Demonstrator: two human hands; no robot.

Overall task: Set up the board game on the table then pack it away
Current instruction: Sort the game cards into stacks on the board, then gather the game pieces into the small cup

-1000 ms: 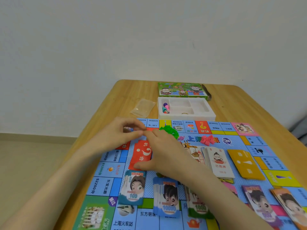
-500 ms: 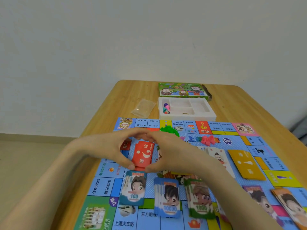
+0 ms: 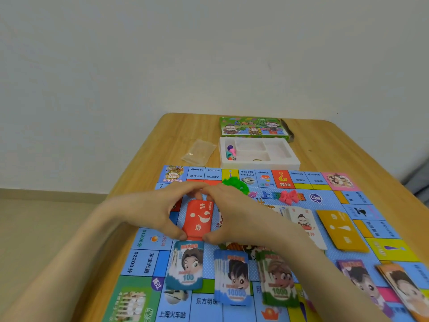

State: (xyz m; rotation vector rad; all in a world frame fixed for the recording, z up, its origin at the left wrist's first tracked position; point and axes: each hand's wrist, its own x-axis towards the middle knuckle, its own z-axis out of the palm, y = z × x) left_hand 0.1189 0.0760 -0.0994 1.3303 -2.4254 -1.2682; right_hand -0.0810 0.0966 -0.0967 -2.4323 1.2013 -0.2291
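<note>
The blue game board (image 3: 148,259) lies open on the wooden table (image 3: 144,159). A red stack of question-mark cards (image 3: 197,219) rests on it. My left hand (image 3: 153,210) and my right hand (image 3: 234,217) frame this stack, fingertips at its far end and thumbs at its near end, squeezing it from both sides. Three stacks of play money lie nearer me: a 100 stack (image 3: 185,266), a 10000 stack (image 3: 234,277) and a 1000 stack (image 3: 278,280).
A white plastic insert tray (image 3: 294,162) with pawns and dice stands beyond the board, the green box lid (image 3: 253,126) behind it, a clear plastic bag (image 3: 199,152) to its left. Green houses (image 3: 236,184), pink hotels (image 3: 289,197), white cards (image 3: 304,223), yellow cards (image 3: 341,231) and more money stacks (image 3: 401,287) lie on the board.
Both hands have come together around the red card stack, squaring it; the right hand shifted left off the middle of the board, uncovering the 1000 money stack.
</note>
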